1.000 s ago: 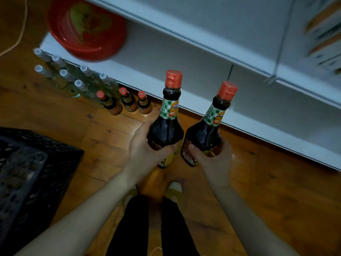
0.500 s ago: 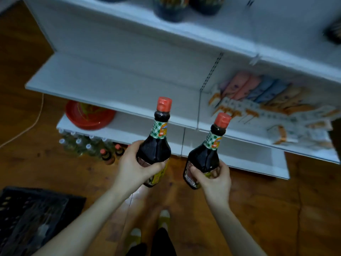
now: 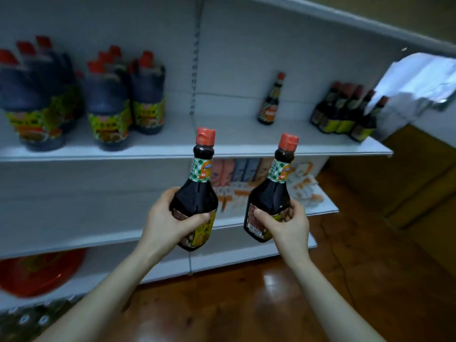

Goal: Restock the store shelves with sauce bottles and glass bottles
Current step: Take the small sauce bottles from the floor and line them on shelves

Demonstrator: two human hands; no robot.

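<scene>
I hold two dark sauce bottles with red caps upright in front of the white shelves. My left hand (image 3: 170, 218) grips the body of the left bottle (image 3: 197, 191). My right hand (image 3: 287, 223) grips the right bottle (image 3: 274, 193) around its label. Behind them runs the upper shelf (image 3: 222, 144), where a single small sauce bottle (image 3: 270, 101) stands alone and a group of several similar bottles (image 3: 345, 112) stands at the right end.
Large dark jugs (image 3: 103, 99) with red caps fill the left of the upper shelf. Coloured packets (image 3: 237, 174) lie on the shelf below. A red basin (image 3: 37, 270) sits on the bottom shelf, with clear glass bottles (image 3: 29, 319) on the wooden floor (image 3: 271, 304).
The view has risen from the floor and bottom shelf to the upper shelves. Both hands have lifted the two sauce bottles up with it, grips unchanged.
</scene>
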